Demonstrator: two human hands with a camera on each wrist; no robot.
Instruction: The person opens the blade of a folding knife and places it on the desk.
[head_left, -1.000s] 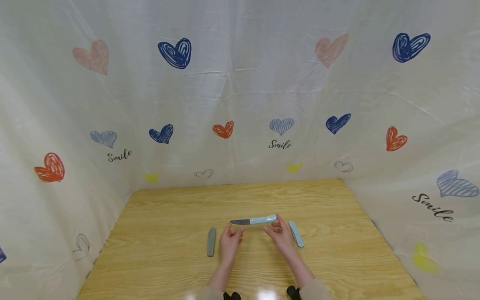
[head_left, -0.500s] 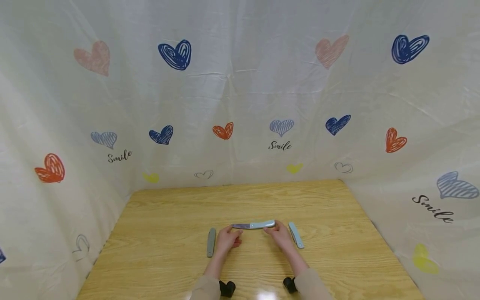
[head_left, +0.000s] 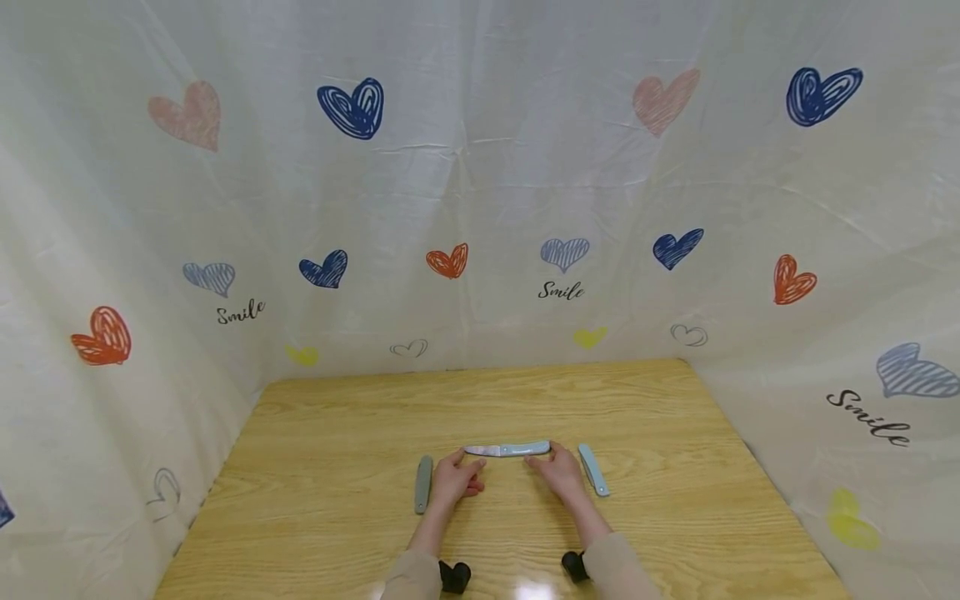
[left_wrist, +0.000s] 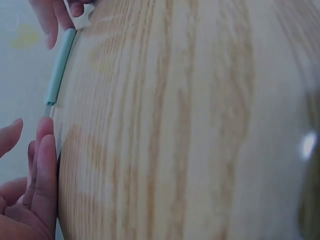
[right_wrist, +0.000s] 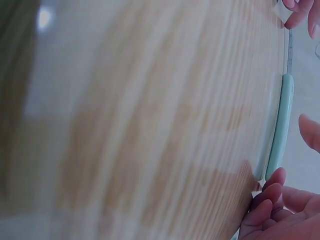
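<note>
An unfolded folding knife (head_left: 525, 449) with a light blue handle lies crosswise at mid-table, blade to the left. It looks to be on the tabletop or just above it. Fingertips of my left hand (head_left: 452, 482) touch the blade's tip end, the thumb standing apart from it. At the handle's far end are the fingertips of my right hand (head_left: 562, 475), and that thumb too is off the handle. The left wrist view shows the handle (left_wrist: 61, 67) beyond the left fingers (left_wrist: 46, 170). From the right wrist, the handle (right_wrist: 280, 125) meets the right fingers (right_wrist: 267, 197).
Left of the left hand lies a folded grey-green knife (head_left: 423, 484). A folded light blue knife (head_left: 593, 470) is to the right of the right hand. The wooden table (head_left: 337, 433) is bordered by a white curtain (head_left: 480, 167) with printed hearts.
Both hands have lowered the knife slightly towards me onto or close to the table. Over the last half second the blade has turned to look brighter; the hands barely moved.
</note>
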